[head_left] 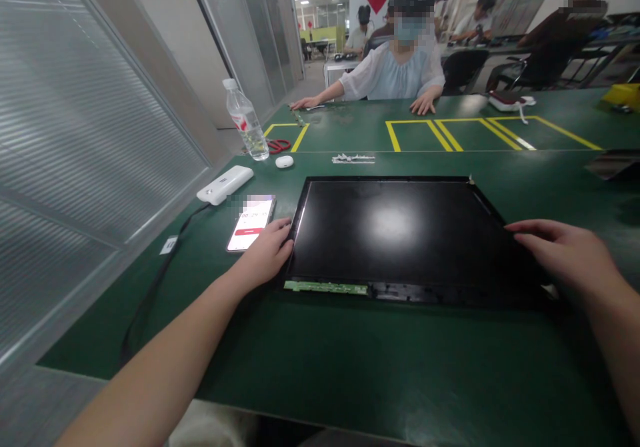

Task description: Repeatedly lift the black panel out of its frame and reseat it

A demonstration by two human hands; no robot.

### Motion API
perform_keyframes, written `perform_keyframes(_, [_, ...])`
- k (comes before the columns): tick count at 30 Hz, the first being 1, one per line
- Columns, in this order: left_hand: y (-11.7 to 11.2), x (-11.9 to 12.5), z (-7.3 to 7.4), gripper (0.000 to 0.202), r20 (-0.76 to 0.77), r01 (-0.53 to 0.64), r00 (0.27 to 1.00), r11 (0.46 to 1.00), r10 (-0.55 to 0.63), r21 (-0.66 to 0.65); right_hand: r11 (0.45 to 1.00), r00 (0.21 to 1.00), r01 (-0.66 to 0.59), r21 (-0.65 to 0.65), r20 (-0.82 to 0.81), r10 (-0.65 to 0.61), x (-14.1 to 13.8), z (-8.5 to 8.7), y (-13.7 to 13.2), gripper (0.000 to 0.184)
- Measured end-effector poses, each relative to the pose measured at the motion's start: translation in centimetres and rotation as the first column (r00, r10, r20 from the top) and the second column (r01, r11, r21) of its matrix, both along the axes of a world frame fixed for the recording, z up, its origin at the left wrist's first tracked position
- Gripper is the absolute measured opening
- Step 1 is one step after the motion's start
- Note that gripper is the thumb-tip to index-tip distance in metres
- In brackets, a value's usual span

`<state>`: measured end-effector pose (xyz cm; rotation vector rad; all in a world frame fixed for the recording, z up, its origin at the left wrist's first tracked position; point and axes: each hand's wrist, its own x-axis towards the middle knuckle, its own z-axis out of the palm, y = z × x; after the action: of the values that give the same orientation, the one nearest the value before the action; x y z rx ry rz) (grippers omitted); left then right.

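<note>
A black display panel [395, 233] lies face up on the green table in front of me, its surface reflecting a bright patch of light. Along its near edge runs a green circuit strip [325, 288]. My left hand [270, 250] grips the panel's left edge, fingers over the side. On the opposite edge, my right hand [565, 247] holds the frame with thumb and fingers; its underside contact is hidden. Just left of my left hand lies a phone [251, 223] with a lit screen.
A white power bank [226, 185] with a black strap, a water bottle [246, 120], red-handled scissors [279, 145] and a white earbud case [285, 161] stand at the left. Pale scraps [353, 159] lie beyond the panel. Across the table [350, 360] sits a masked person [400, 73], hands on the tabletop.
</note>
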<state>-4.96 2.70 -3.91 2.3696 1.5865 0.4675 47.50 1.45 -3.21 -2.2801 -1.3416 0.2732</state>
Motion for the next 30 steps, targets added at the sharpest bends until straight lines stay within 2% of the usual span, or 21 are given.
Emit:
perform_keyframes(3, [-0.1,0.1,0.2,0.046,0.03,-0.001,1.0,1.0,0.001,0.0,0.996,0.996,0.061,-0.069,-0.064,-0.066,-1.1,0.9,-0.1,0.038])
perform_keyframes(7, [-0.3,0.4,0.8,0.045,0.076,-0.014,0.997,1.0,0.016,-0.023,0.997,0.997,0.056,-0.052,-0.046,-0.059,-1.3,1.1,-0.2,0.036])
perform_keyframes(10, [-0.7,0.7,1.4,0.042,0.195,-0.053,0.979,0.998,0.055,-0.015,0.998,0.998,0.043,-0.056,-0.039,-0.045,-1.0,0.9,-0.1,0.036])
perform_keyframes(12, [-1.0,1.0,1.7,0.041,0.325,-0.1,0.939,0.994,0.112,-0.053,0.998,0.999,0.027,-0.061,-0.019,-0.028,-0.9,0.9,0.0,0.035])
perform_keyframes(14, [-1.4,1.4,1.9,0.041,0.476,-0.149,0.851,0.971,0.221,-0.184,0.998,1.0,0.016,-0.066,0.008,-0.015,-0.9,0.8,0.1,0.034])
perform_keyframes(16, [-1.7,2.0,2.0,0.044,0.592,-0.175,0.726,0.926,0.352,-0.335,0.998,1.0,0.007,-0.069,0.027,-0.005,-0.9,0.8,0.3,0.034])
perform_keyframes(20, [-2.1,3.2,2.5,0.045,0.654,-0.181,0.483,0.798,0.582,-0.575,0.997,0.999,-0.002,-0.078,0.043,0.005,-1.0,0.6,0.5,0.036])
perform_keyframes(25, [-2.3,4.3,3.4,0.044,0.645,-0.2,0.278,0.7,0.712,-0.686,0.995,0.998,0.0,-0.103,0.055,0.005,-1.1,0.7,0.4,0.039])
perform_keyframes(30, [-2.3,4.6,3.5,0.046,0.639,-0.189,0.174,0.662,0.749,-0.725,0.994,0.998,-0.009,-0.111,0.063,0.016,-1.2,0.8,0.4,0.039])
